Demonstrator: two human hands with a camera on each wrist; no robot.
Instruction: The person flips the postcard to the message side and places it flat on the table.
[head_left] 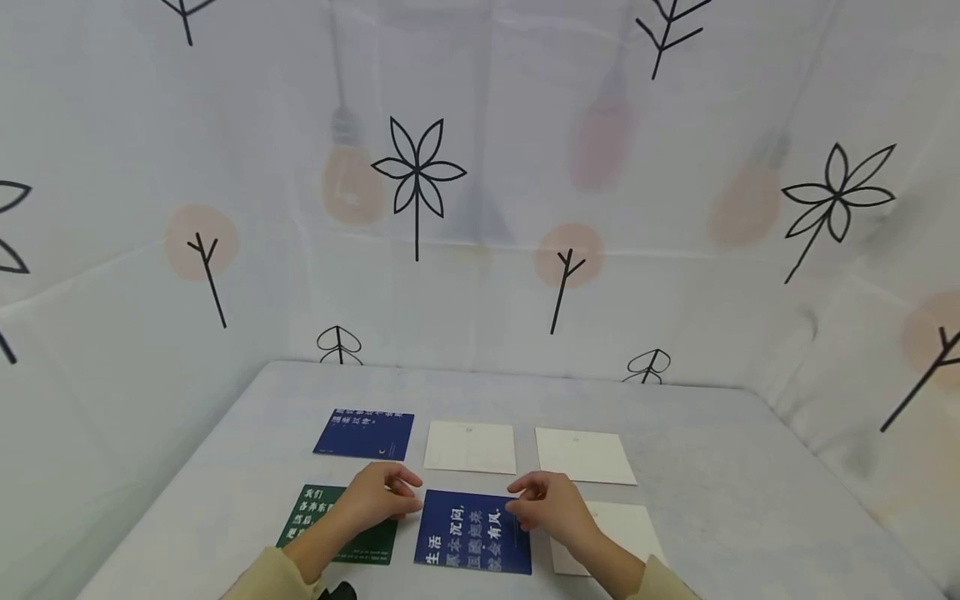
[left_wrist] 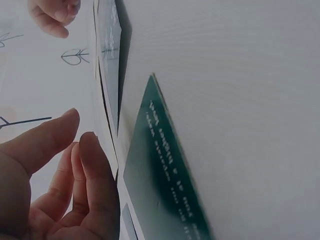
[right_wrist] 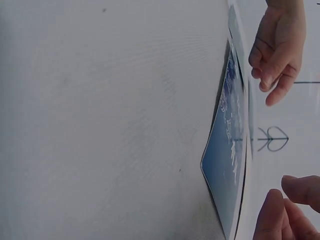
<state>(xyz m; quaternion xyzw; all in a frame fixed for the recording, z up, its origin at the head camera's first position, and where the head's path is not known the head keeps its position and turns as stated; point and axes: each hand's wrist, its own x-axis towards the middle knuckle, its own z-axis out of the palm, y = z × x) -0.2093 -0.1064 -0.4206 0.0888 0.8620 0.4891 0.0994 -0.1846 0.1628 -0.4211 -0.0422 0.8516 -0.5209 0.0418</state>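
Observation:
In the head view, a blue card (head_left: pixel 468 533) with white Chinese writing lies on the table between my two hands. My left hand (head_left: pixel 375 500) hovers at its left edge, over a green card (head_left: pixel 367 543), with thumb and fingers bent and nothing between them. At the blue card's upper right corner is my right hand (head_left: pixel 553 507), its fingertips overlapping the edge and its wrist over a white card (head_left: pixel 618 529). The left wrist view shows a gap between thumb and fingers beside the green card. In the right wrist view the right fingertips stand apart beyond the blue card.
A second blue card (head_left: pixel 365 435) and two more white cards, one in the middle (head_left: pixel 470 447) and one to the right (head_left: pixel 585 456), form a back row. The pale tabletop (head_left: pixel 712 467) ends against a printed cloth backdrop (head_left: pixel 480 317). A small black object (head_left: pixel 341 592) shows by the left sleeve.

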